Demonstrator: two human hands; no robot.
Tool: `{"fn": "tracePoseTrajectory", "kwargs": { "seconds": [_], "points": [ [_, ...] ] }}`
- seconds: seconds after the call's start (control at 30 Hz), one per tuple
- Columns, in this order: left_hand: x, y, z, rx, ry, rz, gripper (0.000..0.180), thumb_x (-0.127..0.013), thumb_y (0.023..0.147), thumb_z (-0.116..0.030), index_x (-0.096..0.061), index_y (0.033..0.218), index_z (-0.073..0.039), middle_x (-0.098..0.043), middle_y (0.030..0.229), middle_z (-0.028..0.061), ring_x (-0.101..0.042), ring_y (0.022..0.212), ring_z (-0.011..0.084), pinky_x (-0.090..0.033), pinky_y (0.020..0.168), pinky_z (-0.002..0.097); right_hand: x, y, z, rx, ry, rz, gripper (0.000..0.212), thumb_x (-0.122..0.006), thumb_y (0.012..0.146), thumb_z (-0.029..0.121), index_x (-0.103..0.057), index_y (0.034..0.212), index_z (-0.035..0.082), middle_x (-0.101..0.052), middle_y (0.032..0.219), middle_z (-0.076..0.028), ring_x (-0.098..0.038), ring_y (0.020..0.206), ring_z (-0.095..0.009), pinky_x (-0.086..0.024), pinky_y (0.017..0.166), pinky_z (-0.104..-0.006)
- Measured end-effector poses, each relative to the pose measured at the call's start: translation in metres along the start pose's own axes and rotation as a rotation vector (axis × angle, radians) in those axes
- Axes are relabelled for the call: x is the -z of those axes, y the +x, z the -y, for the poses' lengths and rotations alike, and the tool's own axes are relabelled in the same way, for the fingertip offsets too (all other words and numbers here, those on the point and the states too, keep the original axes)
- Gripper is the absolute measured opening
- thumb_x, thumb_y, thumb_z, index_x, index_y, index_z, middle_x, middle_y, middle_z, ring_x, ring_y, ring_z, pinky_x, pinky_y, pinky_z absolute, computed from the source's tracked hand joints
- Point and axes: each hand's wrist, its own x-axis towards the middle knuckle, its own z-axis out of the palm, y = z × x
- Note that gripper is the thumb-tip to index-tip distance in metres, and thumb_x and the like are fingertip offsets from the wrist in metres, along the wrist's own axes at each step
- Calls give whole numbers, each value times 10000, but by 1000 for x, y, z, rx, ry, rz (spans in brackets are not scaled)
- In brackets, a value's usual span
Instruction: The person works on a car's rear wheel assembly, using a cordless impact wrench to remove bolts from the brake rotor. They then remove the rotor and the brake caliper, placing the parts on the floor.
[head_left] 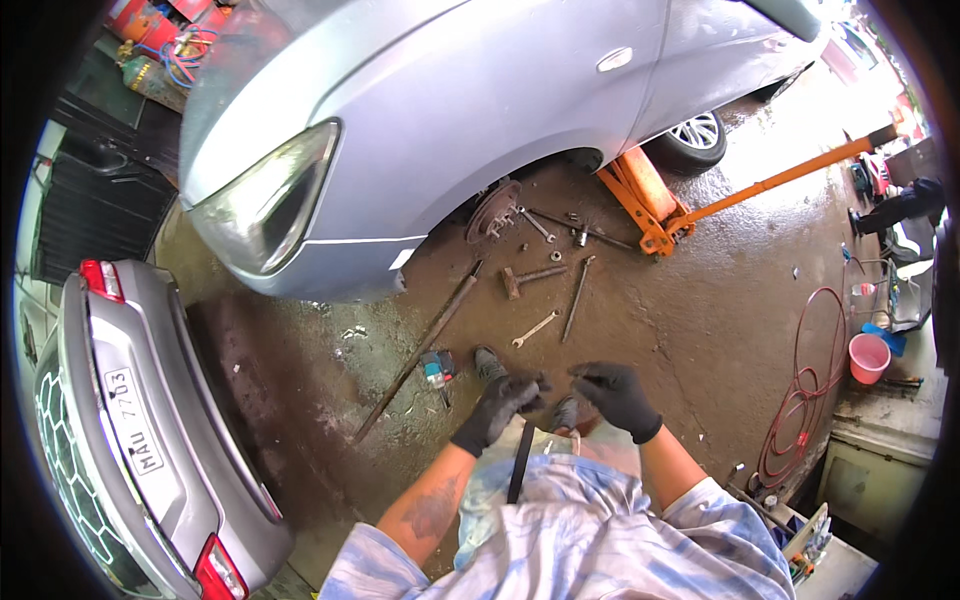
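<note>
One cordless tool (436, 368) lies leftmost on the floor (640, 330). The left hand (495, 410) has curled fingers; I cannot tell whether they pinch anything. Ahead lies a wrench (537, 328), its long axis slanting far-right toward the jack (640, 190). The right hand (622, 395) bunches likewise, grip unclear. Probably between steps; lifting either tool calls for stooping.

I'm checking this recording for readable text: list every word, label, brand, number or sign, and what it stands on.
Licence plate on the grey car's rear: dark letters and digits on white, legible but not copied out here.
Teal power tool on the floor: any marking is too small to read.
Combination spanner: too small to read.
Gas cylinder: too blurred to read.
</note>
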Motion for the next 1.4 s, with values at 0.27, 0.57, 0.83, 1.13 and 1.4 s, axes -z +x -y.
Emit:
{"fn": "tracePoseTrajectory", "kwargs": {
  "seconds": [0.27, 0.57, 0.83, 1.13, 1.4],
  "points": [
    [179, 338, 45, -6, -65, -398, 338, -566, 966, -354, -631, 1131, -67, -684, 1053, 55, -641, 853, 150, -501, 767, 284, -31, 280, -242, -29, 52, -300, 237, -688, 863, 130, -697, 1048, -18, -663, 785, -31, -556, 705, -60, -467, 643, -234],
    [272, 510, 128, -583, -442, -814, 372, -547, 976, -340, -578, 1168, -23, -652, 1077, 98, -620, 939, 191, -473, 828, 317, -95, 474, -388, 315, 37, -330, 217, -692, 862, 133, -682, 1008, -27, -681, 797, -114, -601, 683, -133, -486, 661, -276],
    [302, 549, 133, -689, -587, -428, 342, -491, 995, -308, -584, 1161, -25, -643, 1080, 105, -615, 965, 216, -482, 867, 344, -128, 519, -407, 459, 141, -387, 233, -689, 868, 122, -674, 1040, -34, -695, 849, -118, -620, 750, -111, -499, 696, -270],
    [300, 552, 117, -687, -573, -147, 374, -430, 1021, -284, -556, 1237, -6, -624, 1167, 153, -598, 1072, 239, -475, 967, 370, -123, 517, -398, 610, -143, -440, 228, -694, 843, 101, -693, 1033, -25, -709, 880, -185, -693, 754, -191, -520, 697, -289],
    [303, 570, 125, -775, -835, 353, 379, -410, 1034, -278, -533, 1270, -9, -607, 1229, 178, -591, 1131, 266, -459, 1015, 389, -122, 515, -392, 515, 23, -413, 183, -683, 850, 104, -709, 965, -36, -706, 788, -166, -666, 686, -147, -511, 646, -290]
  ]
}}
